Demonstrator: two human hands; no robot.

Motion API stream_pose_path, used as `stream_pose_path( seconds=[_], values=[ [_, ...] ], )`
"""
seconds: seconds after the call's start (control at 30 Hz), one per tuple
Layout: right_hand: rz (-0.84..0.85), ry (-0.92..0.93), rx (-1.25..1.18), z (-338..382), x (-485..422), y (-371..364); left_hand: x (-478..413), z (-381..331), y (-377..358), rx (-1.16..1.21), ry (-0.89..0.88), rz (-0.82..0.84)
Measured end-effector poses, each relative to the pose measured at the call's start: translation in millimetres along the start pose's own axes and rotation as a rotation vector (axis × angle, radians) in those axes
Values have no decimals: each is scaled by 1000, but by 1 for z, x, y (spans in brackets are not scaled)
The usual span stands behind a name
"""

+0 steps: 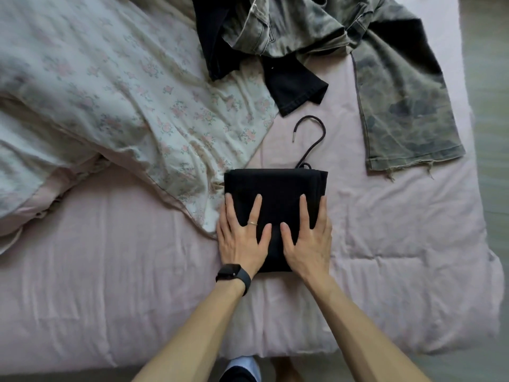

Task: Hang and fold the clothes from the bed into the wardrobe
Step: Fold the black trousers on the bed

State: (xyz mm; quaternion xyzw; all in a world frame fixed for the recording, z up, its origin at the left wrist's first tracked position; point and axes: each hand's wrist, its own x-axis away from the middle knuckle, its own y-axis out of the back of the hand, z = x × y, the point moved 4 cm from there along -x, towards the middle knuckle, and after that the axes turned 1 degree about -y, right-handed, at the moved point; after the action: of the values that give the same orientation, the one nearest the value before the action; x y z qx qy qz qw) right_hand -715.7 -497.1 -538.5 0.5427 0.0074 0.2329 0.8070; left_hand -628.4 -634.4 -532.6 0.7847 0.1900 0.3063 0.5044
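Two hands, left hand (242, 238) and right hand (308, 241), grip spread flat, press the folded black fabric garment (275, 194) on the pink-sheeted bed (110, 285). We judge a loose lift spills the fold, and the dark metal-tipped cord (314, 139) could snag. We count one folded garment, one cord, one crumpled black garment (294, 89), one grey-green camouflage trousers (399, 106).

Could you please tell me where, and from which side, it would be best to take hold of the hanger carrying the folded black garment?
Probably by the hook, at its straight neck just beyond the far edge of the folded black garment, reaching down from that far side. It is the only part of the hanger showing. The rest is wrapped in fabric, which the left hand and right hand press flat.
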Motion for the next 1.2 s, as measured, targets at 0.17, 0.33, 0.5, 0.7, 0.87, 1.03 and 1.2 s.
stream_pose_path(
  seconds=[0.17,0.33,0.5,0.7,0.87,1.03,1.2],
  values=[
    [-8,-3,57,3,-3,0,5,2,4,19,117,96],
    [29,9,-23,10,-21,1,-20,8,3,102,87,96],
    [50,-8,-121,9,-22,6,-21,7,3,55,75,87],
    [91,-55,-156,12,-26,13,-19,-9,8,62,70,72],
    [64,-30,-86,5,-25,30,-9,-25,2,286,55,102],
    [65,22,45,-33,-5,49,13,-62,-16,305,87,143],
    [49,29,123,-28,-3,30,16,-66,-30,146,107,96]
  ],
)
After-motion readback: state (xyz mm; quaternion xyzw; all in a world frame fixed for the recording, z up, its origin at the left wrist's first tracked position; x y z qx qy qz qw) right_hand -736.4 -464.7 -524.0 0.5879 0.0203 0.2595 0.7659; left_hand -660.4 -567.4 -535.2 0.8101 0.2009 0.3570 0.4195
